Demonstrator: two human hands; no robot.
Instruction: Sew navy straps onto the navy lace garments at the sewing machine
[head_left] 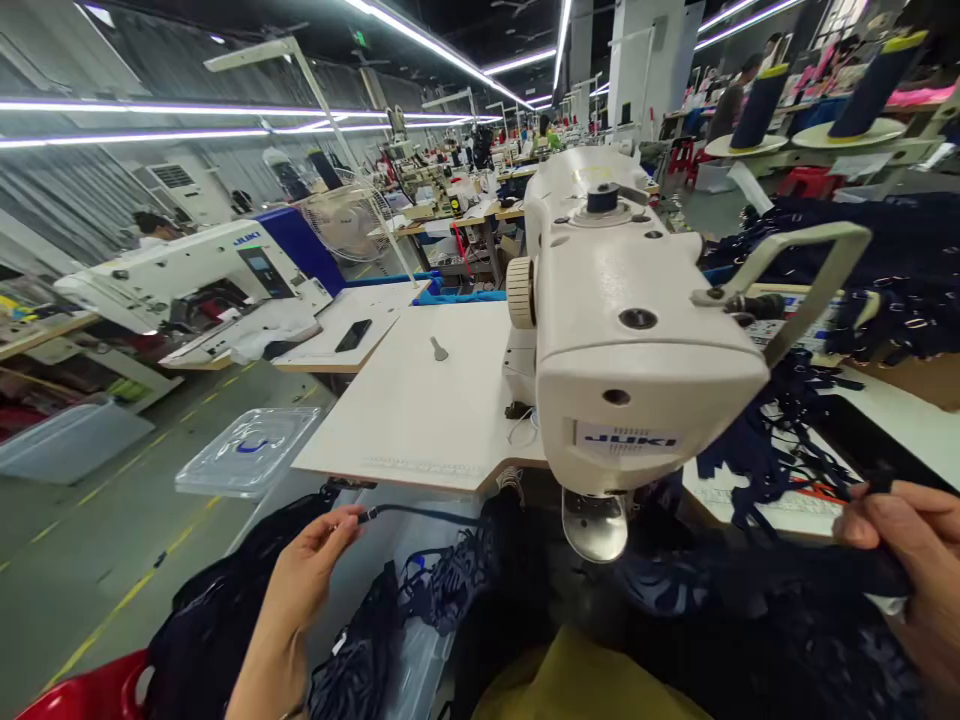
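Observation:
My left hand [319,555] is closed in a pinch on the end of a thin navy strap [431,514] with a small metal fitting. The strap runs right towards dark patterned fabric below the table edge. Over at the right, my right hand [900,530] has its fingers closed on navy fabric [810,570], which stretches back under the machine head. Between my hands stands a white JUKI sewing machine [645,370]. Its needle area is hidden from me. A rounded metal plate [596,525] hangs at its lower front.
A clear plastic bin [431,660] with navy patterned garments [450,580] is below the table [420,410]. A small metal piece [439,349] lies on the tabletop. Navy strapped pieces [795,440] are heaped at right. Another JUKI machine [217,260] stands left; a red stool [97,690] is lower left.

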